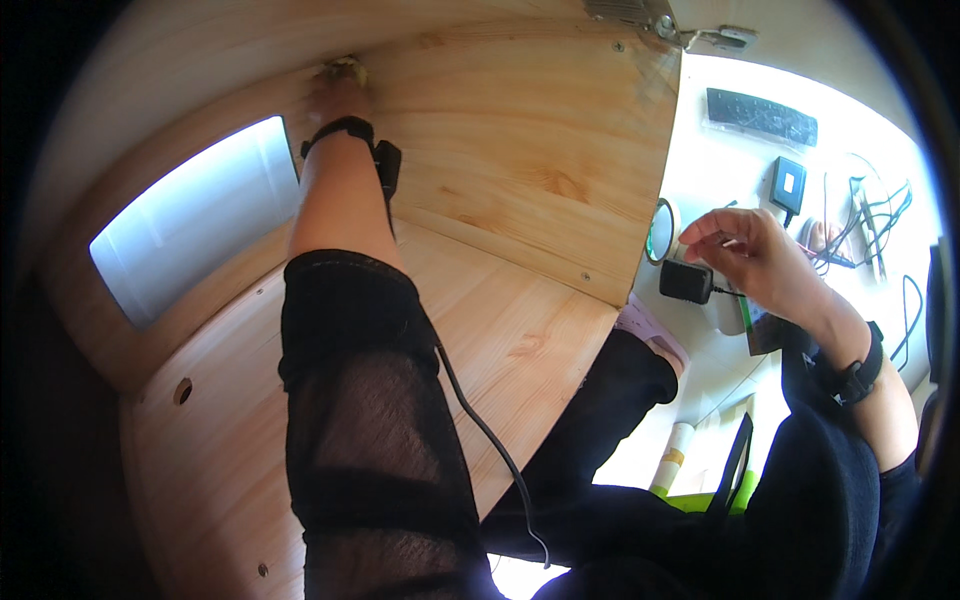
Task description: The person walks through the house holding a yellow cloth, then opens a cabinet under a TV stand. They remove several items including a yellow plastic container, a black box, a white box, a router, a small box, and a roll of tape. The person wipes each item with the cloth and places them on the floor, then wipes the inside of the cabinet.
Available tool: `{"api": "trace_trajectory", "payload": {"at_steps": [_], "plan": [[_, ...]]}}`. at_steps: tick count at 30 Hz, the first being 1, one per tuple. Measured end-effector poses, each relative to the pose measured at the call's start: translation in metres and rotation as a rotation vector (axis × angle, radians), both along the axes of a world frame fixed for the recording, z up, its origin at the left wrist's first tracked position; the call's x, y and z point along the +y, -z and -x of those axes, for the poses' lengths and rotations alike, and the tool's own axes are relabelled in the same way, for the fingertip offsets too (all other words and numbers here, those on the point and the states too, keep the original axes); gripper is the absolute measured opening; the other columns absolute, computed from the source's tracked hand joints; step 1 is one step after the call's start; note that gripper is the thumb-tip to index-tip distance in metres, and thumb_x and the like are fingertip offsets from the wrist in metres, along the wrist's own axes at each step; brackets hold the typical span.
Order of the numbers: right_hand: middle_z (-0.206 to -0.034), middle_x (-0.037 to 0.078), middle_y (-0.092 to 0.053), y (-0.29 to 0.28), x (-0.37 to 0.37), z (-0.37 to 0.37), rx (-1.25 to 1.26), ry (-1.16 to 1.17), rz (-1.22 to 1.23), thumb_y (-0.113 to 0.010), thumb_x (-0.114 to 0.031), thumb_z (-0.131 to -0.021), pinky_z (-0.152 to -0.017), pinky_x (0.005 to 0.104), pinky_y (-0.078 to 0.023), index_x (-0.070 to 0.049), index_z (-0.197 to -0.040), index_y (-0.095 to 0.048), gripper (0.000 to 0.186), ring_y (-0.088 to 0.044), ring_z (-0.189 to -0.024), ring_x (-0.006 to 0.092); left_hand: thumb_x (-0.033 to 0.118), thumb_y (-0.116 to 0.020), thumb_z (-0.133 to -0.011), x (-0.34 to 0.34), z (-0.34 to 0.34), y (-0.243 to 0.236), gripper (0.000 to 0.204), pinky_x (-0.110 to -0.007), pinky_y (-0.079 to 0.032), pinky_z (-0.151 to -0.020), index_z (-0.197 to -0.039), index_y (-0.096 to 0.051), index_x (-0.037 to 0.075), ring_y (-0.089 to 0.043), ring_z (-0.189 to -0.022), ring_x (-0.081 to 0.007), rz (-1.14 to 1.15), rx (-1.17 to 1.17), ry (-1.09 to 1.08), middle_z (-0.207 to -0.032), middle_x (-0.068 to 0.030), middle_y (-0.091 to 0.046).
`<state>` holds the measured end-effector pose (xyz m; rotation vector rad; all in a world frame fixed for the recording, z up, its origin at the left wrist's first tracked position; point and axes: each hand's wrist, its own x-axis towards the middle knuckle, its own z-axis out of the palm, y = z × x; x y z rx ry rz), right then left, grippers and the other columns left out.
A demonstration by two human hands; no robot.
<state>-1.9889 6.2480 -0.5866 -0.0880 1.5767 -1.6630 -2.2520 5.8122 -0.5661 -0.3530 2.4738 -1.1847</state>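
My left arm reaches deep into a pale wooden cabinet (530, 130). My left hand (340, 97) is up in its far upper corner, dim and partly blurred. Its fingers are closed on a small crumpled yellowish piece (352, 68) that looks like cloth and is pressed against the wood. Outside the cabinet, to the right, my right hand (745, 255) hovers with loosely curved fingers and nothing visible in them. Just below its fingertips is a black power adapter (686, 282). A roll of tape (661, 231) stands beside them. Each wrist wears a black strap.
A rectangular opening (200, 220) in the cabinet's back shows a white surface. Metal hinges (650, 18) sit at the upper edge. On the white surface at right lie a wrapped dark keyboard-like strip (762, 117), another black adapter (788, 184) and tangled cables (875, 225). A dark cord (480, 425) hangs along my left sleeve.
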Motion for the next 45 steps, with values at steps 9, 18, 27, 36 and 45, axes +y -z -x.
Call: {"api": "trace_trajectory", "payload": {"at_steps": [9,18,27,36,45], "plan": [[-0.095,0.011,-0.069,-0.001,-0.004,0.001,-0.027,-0.033,-0.021,-0.055,-0.002,-0.092,-0.087,0.0286,-0.052,0.001,-0.103,-0.065,0.015,-0.067,-0.093,0.0184,0.03,-0.056,-0.086,-0.035,0.02,0.001,0.059,-0.048,-0.036,-0.104,-0.139,-0.041,0.008,-0.04,-0.13,-0.0357,0.002,0.085,-0.08,-0.144,-0.018,-0.036],[-0.097,0.011,-0.068,0.0,0.003,0.001,-0.05,0.037,0.011,-0.054,-0.002,-0.092,-0.087,0.0276,-0.051,0.0,-0.102,-0.065,0.014,-0.066,-0.094,0.0178,0.037,-0.061,-0.079,-0.017,0.032,0.015,0.071,-0.042,-0.031,-0.108,-0.137,-0.041,0.002,-0.045,-0.127,-0.0315,-0.023,-0.27,0.153,-0.134,-0.0194,-0.05],[-0.095,0.014,-0.069,-0.004,0.0,-0.004,0.087,0.002,0.059,-0.051,0.001,-0.092,-0.083,0.0291,-0.054,0.0,-0.102,-0.067,0.019,-0.067,-0.09,0.0202,0.031,-0.061,-0.076,0.028,0.013,0.01,0.053,-0.04,-0.044,-0.095,-0.12,-0.058,0.0,-0.056,-0.111,-0.0362,-0.579,-0.117,0.073,-0.123,-0.0223,-0.058],[-0.089,0.011,-0.07,-0.015,0.015,-0.006,0.181,0.08,0.083,-0.053,0.003,-0.087,-0.08,0.0288,-0.053,-0.002,-0.102,-0.068,0.022,-0.067,-0.087,0.0197,0.025,-0.061,-0.075,0.186,-0.06,0.001,0.039,-0.037,-0.048,-0.091,-0.106,-0.067,0.001,-0.059,-0.11,-0.0323,-0.496,-0.216,0.128,-0.119,-0.023,-0.06],[-0.091,0.01,-0.07,-0.016,0.043,0.009,0.281,0.289,0.049,-0.054,-0.003,-0.089,-0.084,0.0293,-0.051,0.0,-0.104,-0.067,0.019,-0.066,-0.09,0.0151,0.012,-0.058,-0.084,0.305,-0.16,-0.009,0.045,-0.038,-0.047,-0.092,-0.128,-0.053,0.005,-0.049,-0.114,-0.0356,-0.745,0.082,0.087,-0.129,-0.0183,-0.043]]}}
